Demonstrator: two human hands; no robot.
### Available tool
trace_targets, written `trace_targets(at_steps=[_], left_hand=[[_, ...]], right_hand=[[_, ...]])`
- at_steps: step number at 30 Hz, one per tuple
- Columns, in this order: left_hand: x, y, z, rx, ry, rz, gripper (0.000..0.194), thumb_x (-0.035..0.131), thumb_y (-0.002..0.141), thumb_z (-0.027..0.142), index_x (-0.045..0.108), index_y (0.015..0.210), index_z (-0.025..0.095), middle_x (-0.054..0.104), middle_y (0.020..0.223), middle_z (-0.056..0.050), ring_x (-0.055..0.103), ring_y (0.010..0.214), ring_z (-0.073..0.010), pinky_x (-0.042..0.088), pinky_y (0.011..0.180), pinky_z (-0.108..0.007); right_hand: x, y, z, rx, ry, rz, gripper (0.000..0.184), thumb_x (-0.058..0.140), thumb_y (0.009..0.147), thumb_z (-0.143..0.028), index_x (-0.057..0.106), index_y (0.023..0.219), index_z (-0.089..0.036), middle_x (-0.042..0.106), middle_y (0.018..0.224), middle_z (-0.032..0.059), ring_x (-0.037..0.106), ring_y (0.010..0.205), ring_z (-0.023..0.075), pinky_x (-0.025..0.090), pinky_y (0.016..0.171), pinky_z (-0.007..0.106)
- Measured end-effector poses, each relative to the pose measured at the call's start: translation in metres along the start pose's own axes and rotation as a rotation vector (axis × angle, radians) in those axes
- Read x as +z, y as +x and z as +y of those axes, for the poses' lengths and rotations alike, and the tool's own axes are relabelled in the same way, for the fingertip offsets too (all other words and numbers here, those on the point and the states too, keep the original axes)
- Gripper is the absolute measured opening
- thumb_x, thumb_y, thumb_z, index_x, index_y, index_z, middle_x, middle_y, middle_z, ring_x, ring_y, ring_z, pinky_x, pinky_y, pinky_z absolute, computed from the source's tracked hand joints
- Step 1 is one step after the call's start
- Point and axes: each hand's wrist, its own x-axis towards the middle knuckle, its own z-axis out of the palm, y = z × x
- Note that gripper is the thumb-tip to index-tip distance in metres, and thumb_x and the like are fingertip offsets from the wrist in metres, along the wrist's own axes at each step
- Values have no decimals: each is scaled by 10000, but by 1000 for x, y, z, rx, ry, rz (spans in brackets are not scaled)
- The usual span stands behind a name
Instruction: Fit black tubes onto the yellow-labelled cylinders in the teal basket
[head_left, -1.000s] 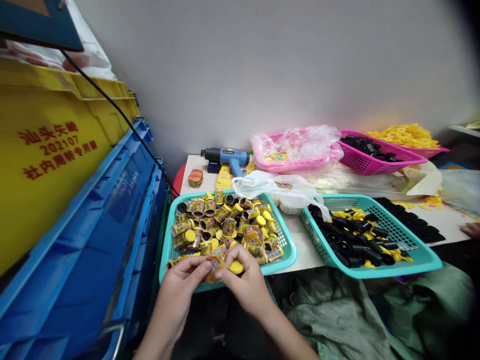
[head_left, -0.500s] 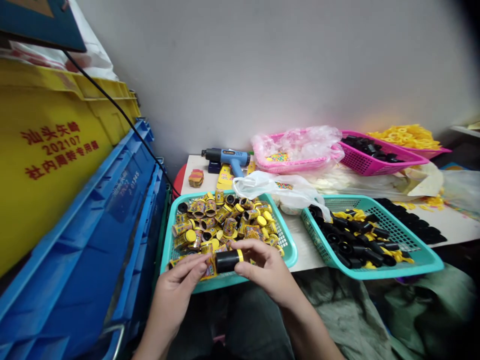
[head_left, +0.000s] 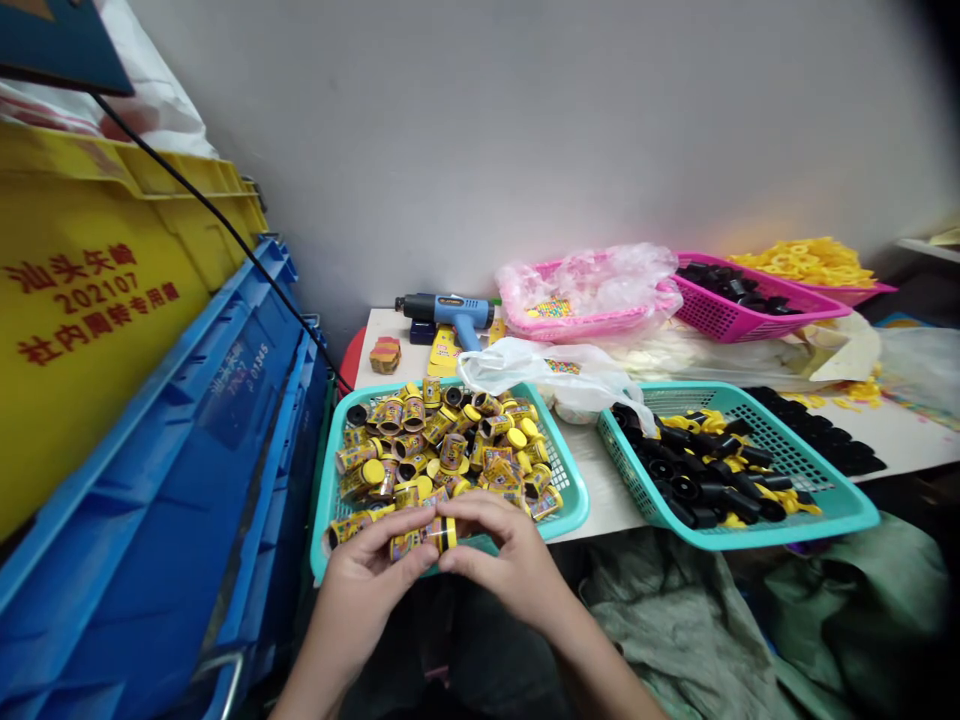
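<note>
Between my two hands is a small black tube with a yellow cap [head_left: 448, 533], lying on its side. A printed yellow-and-purple sleeve [head_left: 411, 543] surrounds most of it, leaving a narrow black band by the cap. My left hand [head_left: 358, 580] is closed on the sleeved end, thumb in front and fingers behind. My right hand [head_left: 504, 562] pinches the cap end. Both hands are over the front edge of a turquoise basket [head_left: 576, 500], which is filled with sleeved tubes [head_left: 450, 450] with yellow caps.
Another turquoise basket [head_left: 844, 522] holds black tubes and yellow parts. Behind are a blue heat gun [head_left: 461, 312], a stack of sleeves [head_left: 385, 355], a white plastic bag [head_left: 555, 372] and pink baskets [head_left: 787, 325]. Stacked blue crates [head_left: 150, 470] and a yellow crate [head_left: 82, 215] stand left.
The printed sleeve, which was in my left fingers at the tube's end, now covers most of the black tube. My hands have come closer together, and the view has shifted slightly.
</note>
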Motion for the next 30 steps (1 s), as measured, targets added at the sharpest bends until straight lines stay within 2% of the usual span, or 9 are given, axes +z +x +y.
trace_targets(at_steps=[2, 5, 8, 12, 15, 18, 20, 23, 30], left_hand=[[2, -3, 0, -23, -64, 5, 293, 797, 592, 290, 746, 863, 191, 720, 946, -84, 660, 932, -239, 534, 847, -323], [7, -10, 0, -84, -157, 12, 260, 794, 592, 286, 722, 811, 166, 711, 904, -77, 661, 874, -217, 539, 778, -277], [7, -12, 2, -102, -139, 23, 235, 778, 607, 297, 708, 792, 170, 705, 895, -69, 657, 856, -209, 535, 744, -262], [-11, 5, 10, 42, 167, 4, 268, 729, 654, 398, 707, 821, 189, 704, 915, -87, 653, 896, -261, 524, 830, -366], [-37, 27, 8, 330, 599, 250, 398, 682, 686, 454, 702, 992, 199, 637, 1169, -118, 509, 1188, -329, 320, 1072, -471], [-58, 39, -10, 327, 775, 501, 597, 631, 720, 518, 603, 1201, 165, 402, 1436, -162, 278, 1362, -367, 143, 1133, -518], [-63, 35, -25, 72, 496, 578, 704, 545, 786, 557, 424, 1374, 189, 421, 1425, -149, 353, 1336, -329, 262, 1101, -501], [-63, 20, -41, -254, 115, 443, 672, 502, 813, 585, 432, 1365, 206, 480, 1385, -113, 469, 1256, -297, 411, 1023, -423], [-83, -2, -50, -322, -29, 510, 600, 577, 780, 515, 515, 1298, 221, 611, 1220, -83, 570, 1128, -310, 496, 932, -427]], right_hand=[[5, 0, 5, 60, 213, -66, 373, 664, 803, -424, 665, 1134, -253, 570, 1150, 71, 557, 1013, 171, 479, 843, 290], [15, 2, 14, 269, 619, -155, 448, 652, 798, -469, 600, 1175, -233, 574, 1034, 60, 581, 790, 118, 497, 610, 206], [27, 5, 17, 353, 730, -167, 523, 711, 725, -495, 567, 1132, -200, 558, 959, 37, 560, 689, 96, 479, 527, 182], [17, 7, 10, 145, 191, -12, 427, 610, 819, -471, 581, 1145, -197, 567, 1024, 72, 568, 815, 148, 514, 694, 289], [-23, 5, 12, -99, -464, 353, 303, 536, 870, -401, 652, 1062, -198, 567, 1113, 104, 496, 1099, 236, 373, 998, 439], [-67, 1, 32, 143, -821, 676, 494, 500, 859, -463, 574, 1217, -131, 485, 1268, 187, 391, 1234, 333, 259, 1047, 547], [-84, -5, 50, 348, -807, 624, 632, 394, 897, -494, 435, 1353, -57, 434, 1332, 232, 385, 1264, 342, 313, 1025, 518], [-84, -19, 68, 449, -796, 526, 711, 325, 911, -553, 350, 1411, -48, 442, 1343, 226, 416, 1256, 339, 354, 1002, 486], [-66, -42, 58, 335, -937, 426, 636, 389, 912, -519, 426, 1363, -71, 474, 1335, 185, 416, 1252, 320, 348, 1020, 483]])
